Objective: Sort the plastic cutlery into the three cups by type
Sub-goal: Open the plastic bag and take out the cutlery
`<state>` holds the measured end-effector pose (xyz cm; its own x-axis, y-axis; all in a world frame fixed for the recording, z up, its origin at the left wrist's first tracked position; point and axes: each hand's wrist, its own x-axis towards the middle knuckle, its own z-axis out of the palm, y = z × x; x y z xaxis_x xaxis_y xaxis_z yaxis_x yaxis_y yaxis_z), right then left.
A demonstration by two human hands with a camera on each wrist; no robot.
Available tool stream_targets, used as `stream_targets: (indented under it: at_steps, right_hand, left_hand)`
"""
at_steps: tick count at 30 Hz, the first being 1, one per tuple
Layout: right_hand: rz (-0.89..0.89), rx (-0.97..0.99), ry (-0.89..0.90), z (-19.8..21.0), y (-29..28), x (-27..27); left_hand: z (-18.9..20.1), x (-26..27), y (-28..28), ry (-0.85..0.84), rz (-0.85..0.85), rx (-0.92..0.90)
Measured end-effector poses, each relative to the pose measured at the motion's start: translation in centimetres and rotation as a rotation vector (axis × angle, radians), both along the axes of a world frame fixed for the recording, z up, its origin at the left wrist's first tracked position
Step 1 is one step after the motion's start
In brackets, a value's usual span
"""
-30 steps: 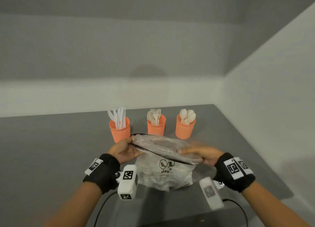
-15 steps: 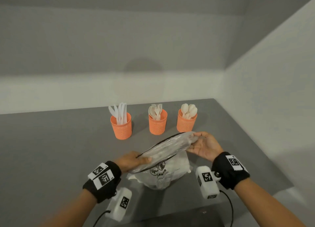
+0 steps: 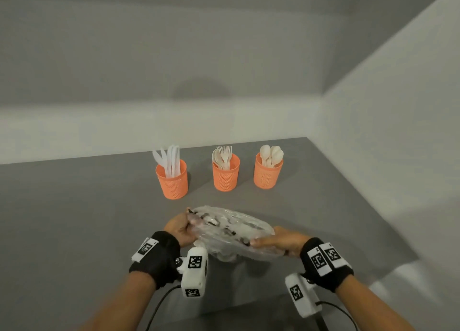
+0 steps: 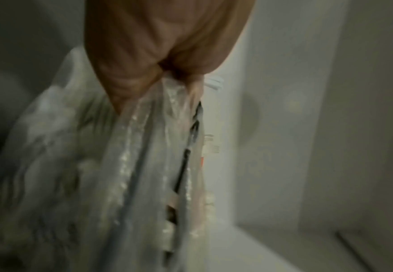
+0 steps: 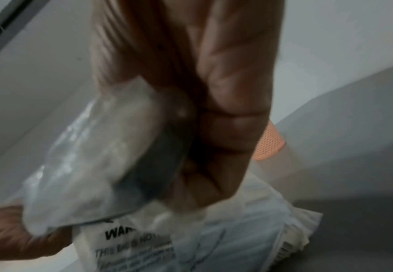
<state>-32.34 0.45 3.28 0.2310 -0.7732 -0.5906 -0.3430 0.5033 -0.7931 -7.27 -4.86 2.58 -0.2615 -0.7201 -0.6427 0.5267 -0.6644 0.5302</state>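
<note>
Three orange mesh cups stand in a row on the grey table (image 3: pixel 74 218). The left cup (image 3: pixel 172 181) holds white knives, the middle cup (image 3: pixel 225 172) holds forks with a spoon among them, and the right cup (image 3: pixel 267 172) holds spoons. In front of them I hold a clear plastic bag (image 3: pixel 231 228) with a printed warning (image 5: pixel 125 235) between both hands. My left hand (image 3: pixel 178 227) grips its left end (image 4: pixel 167 114). My right hand (image 3: pixel 278 241) grips its right end (image 5: pixel 125 147). The bag's contents are blurred.
White walls close the table at the back and on the right (image 3: pixel 385 156). The table's front edge (image 3: pixel 249 305) runs under my wrists. Cables trail from the wrist cameras (image 3: pixel 195 271).
Both hands have turned the bag: its top was tilted up to the right and is now folded down, lying flatter between the hands. My right hand has dropped lower and nearer.
</note>
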Motion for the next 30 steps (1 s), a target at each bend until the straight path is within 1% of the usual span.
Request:
stream_targets:
  at_steps: [1,2,3,4,6,7,8,10,11,12,13,14,16,17,18,19,20,22,23,24,26,28,29,30]
  right_hand:
    - [0.002,-0.022,0.043,0.2,0.1,0.1]
    - [-0.029,-0.031,0.035,0.3,0.0,-0.1]
    - [-0.098,-0.025,-0.022,0.4,-0.2,-0.3]
    - [-0.193,-0.011,-0.134,0.6,-0.4,-0.8]
    - [-0.384,0.021,-0.418,1.0,-1.1,-1.8]
    - [-0.462,0.037,-0.538,1.3,-1.4,-2.2]
    - [-0.519,0.052,-0.623,1.2,-1.6,-2.2]
    - [-0.555,0.096,-0.793,0.9,-1.8,-1.7]
    - [-0.553,0.108,-0.844,0.7,-1.8,-1.2]
    - [-0.544,0.115,-0.842,0.7,-1.8,-0.6]
    - [-0.551,0.12,-0.803,0.6,-1.7,0.0]
    - [-0.56,0.122,-0.757,0.5,-1.6,0.5]
    - [-0.502,0.171,-0.669,-0.2,-1.5,1.1]
    - [-0.462,0.176,-0.617,-0.3,-1.3,1.2]
    - [-0.444,0.157,-0.555,-0.7,-1.4,1.2]
    - [-0.417,0.122,-0.488,-0.8,-1.5,1.1]
    - [-0.394,0.065,-0.388,-1.0,-1.7,1.1]
    - [-0.346,-0.104,-0.105,-0.8,-1.6,1.1]
    - [-0.33,-0.239,0.061,-0.7,-1.4,1.1]
    - [-0.294,-0.359,0.207,-0.5,-1.2,1.3]
    - [-0.191,-0.531,0.42,-0.4,-0.8,1.6]
    - [-0.109,-0.604,0.559,-1.0,-0.9,1.9]
    - [-0.086,-0.622,0.579,-1.0,-1.1,2.1]
    - [-0.087,-0.616,0.563,-1.2,-1.4,2.3]
  left_hand:
    - [-0.1,0.1,0.2,-0.056,-0.034,-0.026]
    - [-0.2,0.2,0.2,-0.126,-0.084,-0.057]
    - [-0.3,0.6,0.2,-0.21,-0.125,-0.101]
    - [-0.2,1.1,0.3,-0.329,-0.185,-0.171]
    - [-0.1,1.9,0.9,-0.626,-0.383,-0.387]
    - [0.2,1.9,1.5,-0.748,-0.476,-0.496]
    - [-0.2,2.0,1.8,-0.84,-0.529,-0.577]
    - [-0.7,1.8,2.2,-0.956,-0.576,-0.701]
    - [-1.1,1.9,2.2,-1.018,-0.584,-0.724]
    - [-1.0,1.9,2.2,-1.022,-0.584,-0.696]
    - [-0.8,1.9,2.2,-0.963,-0.545,-0.611]
    - [-0.8,2.1,2.0,-0.847,-0.468,-0.503]
    - [-0.6,2.0,1.8,-0.549,-0.235,-0.23]
    - [-0.3,1.8,1.9,-0.442,-0.138,-0.147]
    - [0.0,1.4,1.9,-0.412,-0.076,-0.097]
    - [0.5,0.9,2.1,-0.463,-0.05,-0.1]
    - [0.5,0.5,2.2,-0.63,-0.065,-0.192]
    - [0.8,-0.1,2.6,-1.004,-0.119,-0.498]
    - [0.8,0.0,2.9,-1.118,-0.197,-0.597]
    - [0.5,0.2,3.1,-1.202,-0.283,-0.674]
    - [-0.4,0.3,3.2,-1.367,-0.384,-0.764]
    - [-1.2,0.4,2.9,-1.456,-0.358,-0.792]
    - [-1.3,0.4,2.7,-1.478,-0.319,-0.803]
    - [-1.4,0.4,2.3,-1.477,-0.28,-0.812]
